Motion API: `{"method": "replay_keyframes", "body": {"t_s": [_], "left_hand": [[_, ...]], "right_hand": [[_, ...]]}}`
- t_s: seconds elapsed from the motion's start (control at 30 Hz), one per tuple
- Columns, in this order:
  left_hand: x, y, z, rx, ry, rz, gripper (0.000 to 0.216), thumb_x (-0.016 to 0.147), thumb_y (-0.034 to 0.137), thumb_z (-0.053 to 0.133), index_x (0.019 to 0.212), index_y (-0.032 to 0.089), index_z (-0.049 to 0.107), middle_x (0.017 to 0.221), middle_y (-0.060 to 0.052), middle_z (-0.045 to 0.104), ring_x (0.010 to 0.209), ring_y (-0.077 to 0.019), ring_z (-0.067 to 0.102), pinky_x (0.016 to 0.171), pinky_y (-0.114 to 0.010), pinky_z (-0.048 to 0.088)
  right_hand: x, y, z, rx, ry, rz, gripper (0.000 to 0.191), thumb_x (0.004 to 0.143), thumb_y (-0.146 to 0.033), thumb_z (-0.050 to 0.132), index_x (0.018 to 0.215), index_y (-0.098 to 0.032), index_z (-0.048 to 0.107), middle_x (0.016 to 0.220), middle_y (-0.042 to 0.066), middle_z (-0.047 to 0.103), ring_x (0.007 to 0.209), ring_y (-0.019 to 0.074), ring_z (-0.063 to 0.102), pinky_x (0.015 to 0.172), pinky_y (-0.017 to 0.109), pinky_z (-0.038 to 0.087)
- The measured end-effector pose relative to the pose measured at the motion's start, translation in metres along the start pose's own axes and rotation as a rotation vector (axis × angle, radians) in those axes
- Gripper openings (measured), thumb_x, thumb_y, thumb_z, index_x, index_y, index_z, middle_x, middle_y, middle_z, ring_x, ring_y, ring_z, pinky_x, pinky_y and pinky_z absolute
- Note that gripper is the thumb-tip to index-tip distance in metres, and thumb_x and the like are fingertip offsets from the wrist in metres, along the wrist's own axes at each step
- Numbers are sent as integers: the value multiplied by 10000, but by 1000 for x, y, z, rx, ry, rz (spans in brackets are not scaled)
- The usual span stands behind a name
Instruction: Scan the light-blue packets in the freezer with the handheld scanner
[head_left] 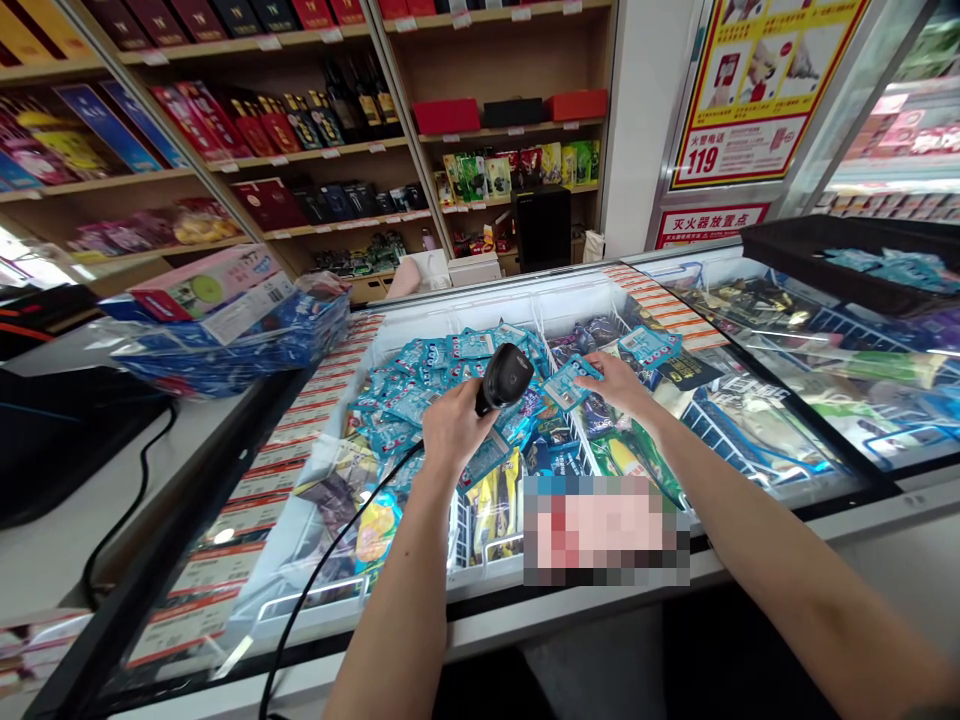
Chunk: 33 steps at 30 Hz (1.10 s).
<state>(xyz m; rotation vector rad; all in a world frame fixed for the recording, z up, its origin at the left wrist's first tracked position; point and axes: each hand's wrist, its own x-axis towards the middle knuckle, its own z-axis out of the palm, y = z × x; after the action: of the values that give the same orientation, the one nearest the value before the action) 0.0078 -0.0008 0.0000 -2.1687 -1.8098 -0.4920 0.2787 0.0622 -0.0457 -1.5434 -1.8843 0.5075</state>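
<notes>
Near edge: pale freezer rim [480,612] across the bottom of the view, both bare forearms reaching over it.
Cable: black cable [319,570] runs up from the near edge, left of the left forearm, to the scanner.
Left hand: left hand [454,430] curled round the grip of a black scanner [511,374]; fingers closed on it, no gap showing; their far side hidden; scanner raised above the packets.
Right hand: right hand [611,382] pinches a flat blue packet [567,386] by its right edge; thumb and fingers drawn close together, only the packet between; packet just right of the scanner, over the freezer.
Pile: many blue packets [420,372] heaped loosely beyond and left of the left hand; one loose packet [651,346] apart from them, just beyond the right wrist.
Left side: plastic-wrapped boxes [240,310], stacked beside the freezer's price labels [304,425].
Right side: black tray [795,262] with more blue packets.
Back: stocked shelves [510,130]; yellow-and-red poster [765,90] to their right.
</notes>
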Motion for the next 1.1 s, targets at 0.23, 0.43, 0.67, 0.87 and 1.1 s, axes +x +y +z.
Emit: {"method": "replay_keyframes", "body": {"t_s": [0.23, 0.43, 0.67, 0.87, 1.1], "left_hand": [[0, 2, 0, 7, 6, 18, 315, 777, 449, 475, 987, 225, 546, 910, -42, 649, 796, -202, 597, 548, -259, 317], [-1, 4, -1, -2, -9, 46, 314, 771, 424, 497, 1022, 242, 543, 894, -38, 653, 797, -204, 597, 548, -259, 316], [-1, 6, -2, -15, -29, 52, 318, 777, 439, 483, 1010, 235, 552, 916, -41, 656, 807, -200, 600, 561, -256, 337], [0, 7, 0, -14, -33, 103, 303, 769, 411, 496, 1015, 241, 549, 928, -27, 653, 813, -196, 600, 569, -262, 349], [-1, 9, 0, -1, -60, 115, 288, 768, 391, 493, 1007, 241, 552, 931, -27, 654, 822, -197, 599, 572, -261, 355]], "right_hand": [[8, 17, 5, 535, 158, 166, 401, 645, -464, 628, 931, -224, 480, 827, 32, 615, 771, 222, 605, 563, 363, 537], [9, 20, 9, 790, 177, 160, 409, 583, -413, 684, 856, -239, 434, 734, -3, 599, 704, 207, 607, 553, 393, 559], [8, 20, 11, 788, 205, 149, 410, 592, -414, 678, 870, -241, 430, 692, -24, 561, 664, 190, 592, 551, 396, 560], [10, 21, 13, 764, 219, 176, 443, 569, -443, 684, 867, -244, 423, 699, -24, 531, 661, 186, 575, 535, 391, 558], [10, 22, 12, 713, 223, 185, 452, 574, -463, 671, 876, -239, 421, 667, -37, 477, 648, 173, 552, 520, 372, 556]]}}
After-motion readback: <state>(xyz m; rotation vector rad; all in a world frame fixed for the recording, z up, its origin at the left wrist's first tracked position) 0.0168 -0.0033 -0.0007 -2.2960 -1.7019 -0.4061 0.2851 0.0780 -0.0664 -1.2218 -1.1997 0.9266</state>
